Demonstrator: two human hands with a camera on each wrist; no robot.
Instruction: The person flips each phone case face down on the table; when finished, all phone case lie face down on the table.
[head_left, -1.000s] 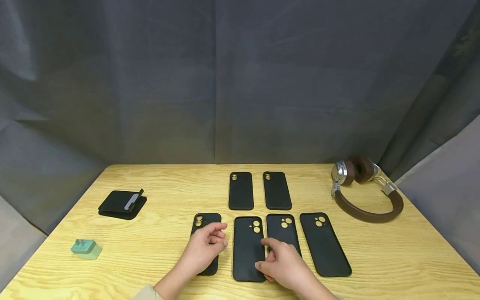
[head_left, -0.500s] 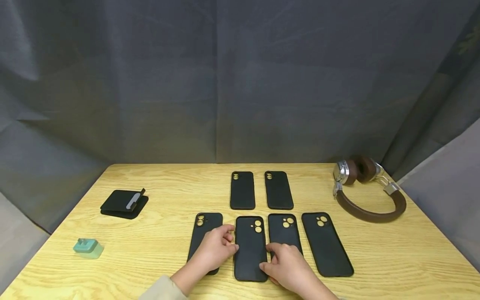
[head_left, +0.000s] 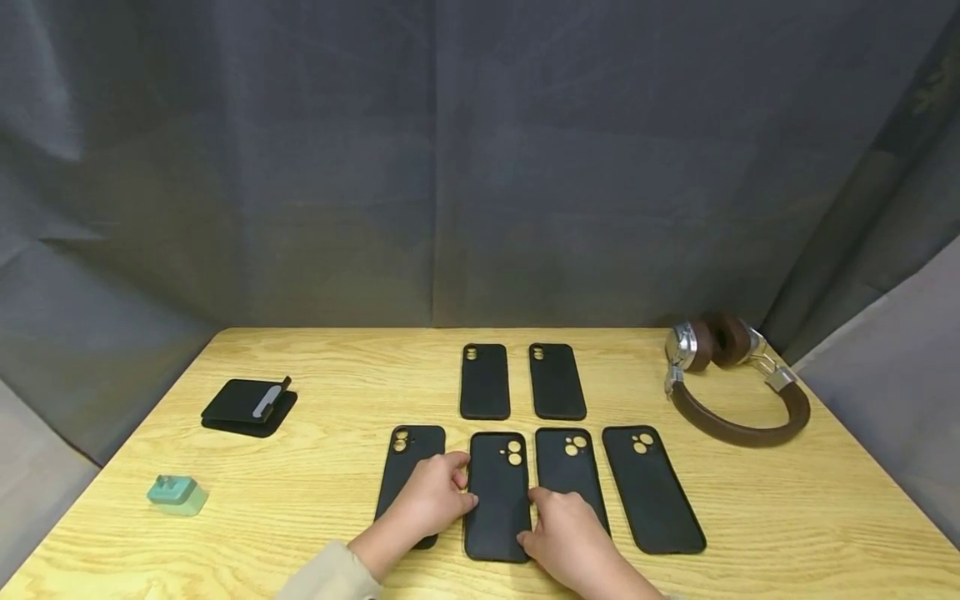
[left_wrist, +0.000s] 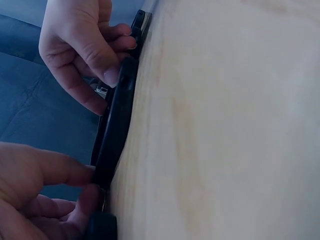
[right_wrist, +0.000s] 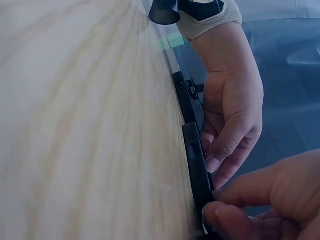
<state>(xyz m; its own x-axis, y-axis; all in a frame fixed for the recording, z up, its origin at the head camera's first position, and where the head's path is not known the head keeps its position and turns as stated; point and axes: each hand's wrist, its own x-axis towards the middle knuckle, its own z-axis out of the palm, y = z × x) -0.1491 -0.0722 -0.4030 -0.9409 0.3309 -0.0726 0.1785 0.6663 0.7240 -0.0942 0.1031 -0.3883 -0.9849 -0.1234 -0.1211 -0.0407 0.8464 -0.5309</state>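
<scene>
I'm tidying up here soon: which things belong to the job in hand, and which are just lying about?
Job, it seems:
phone case held by left hand and right hand
five other phone cases

Apparently just lying about:
brown headphones
folded black item
teal plug

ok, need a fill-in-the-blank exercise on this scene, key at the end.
1. The far row has ____ phone cases.
2. The near row has ____ black cases.
3. The left hand and right hand both touch the near-row case ____ from the left.
4. The headphones lie on the person's ____ side.

Missing words: two; four; second; right.
</scene>
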